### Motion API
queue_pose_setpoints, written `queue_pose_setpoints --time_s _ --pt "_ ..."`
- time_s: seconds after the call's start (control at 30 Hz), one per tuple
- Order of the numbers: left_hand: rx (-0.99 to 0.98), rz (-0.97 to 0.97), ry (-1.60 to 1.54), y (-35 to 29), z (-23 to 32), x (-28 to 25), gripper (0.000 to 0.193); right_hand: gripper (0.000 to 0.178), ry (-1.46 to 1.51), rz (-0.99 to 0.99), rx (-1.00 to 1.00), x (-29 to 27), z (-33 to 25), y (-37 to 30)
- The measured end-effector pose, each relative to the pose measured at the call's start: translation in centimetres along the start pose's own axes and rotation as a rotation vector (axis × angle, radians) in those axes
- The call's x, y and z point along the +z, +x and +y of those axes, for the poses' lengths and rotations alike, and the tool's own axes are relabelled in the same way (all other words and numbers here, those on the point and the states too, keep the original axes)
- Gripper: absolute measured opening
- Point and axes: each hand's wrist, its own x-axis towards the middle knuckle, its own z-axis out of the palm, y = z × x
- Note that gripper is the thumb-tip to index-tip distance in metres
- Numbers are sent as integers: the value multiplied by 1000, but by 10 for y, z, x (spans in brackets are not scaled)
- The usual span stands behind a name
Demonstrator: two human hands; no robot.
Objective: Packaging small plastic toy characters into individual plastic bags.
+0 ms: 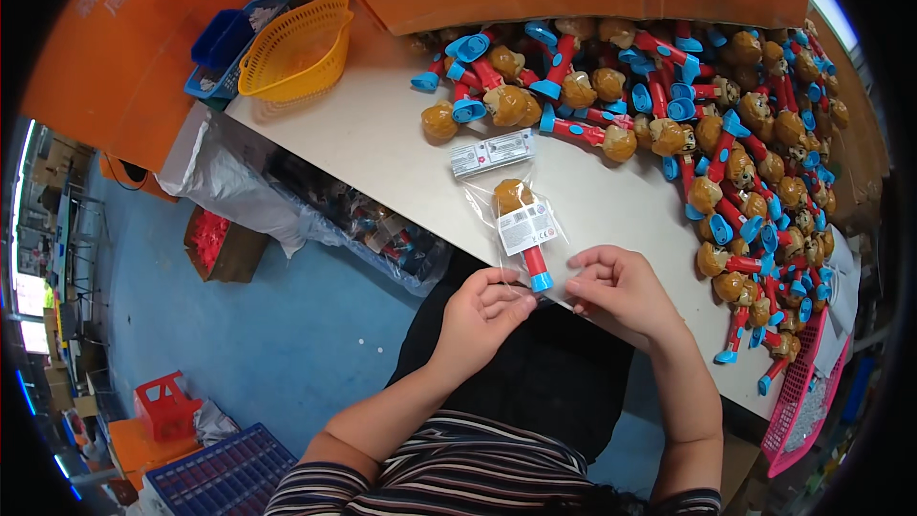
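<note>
A clear plastic bag (479,199) lies at the near edge of the table, in front of me. Inside it is a toy dispenser (535,262) with a brown head, red stem and blue base, partly covered by a white printed label (527,228). A white printed strip (492,153) lies at the bag's far end. My left hand (484,313) pinches the bag's near left corner beside the blue base. On the other side, my right hand (619,289) has its fingers curled, thumb and fingertips at the bag's near right edge.
A large heap of similar toy dispensers (707,134) covers the table's far and right side. At the far left stand a yellow basket (298,50) and a blue bin (222,38). A pink basket (800,401) is at the right edge. Below the table is a plastic-lined container (373,220).
</note>
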Motion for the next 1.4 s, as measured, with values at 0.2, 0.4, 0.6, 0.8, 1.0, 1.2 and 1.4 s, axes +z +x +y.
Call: queue_pose_setpoints --time_s 0.2,0.4,0.6,0.8,1.0,1.2,1.4 --pt "-25 -53 77 3 1 -17 11 12 -63 -31 -13 -2 11 2" --pt "-107 -164 -105 -9 -4 -30 15 10 -3 -167 51 6 21 -5" --pt "-110 -139 -130 -35 -1 -58 16 11 -28 -406 5 51 51 4" --pt "59 127 -337 -81 -19 -116 32 11 -175 -528 -98 114 83 34" --pt "228 182 -564 6 -56 -184 17 18 -630 -128 -467 173 140 130" --pt "56 511 -384 156 -108 -337 30 23 -694 -125 -464 157 149 125" --pt "132 657 -195 154 -130 -315 53 33 -513 -251 -169 41 138 12"
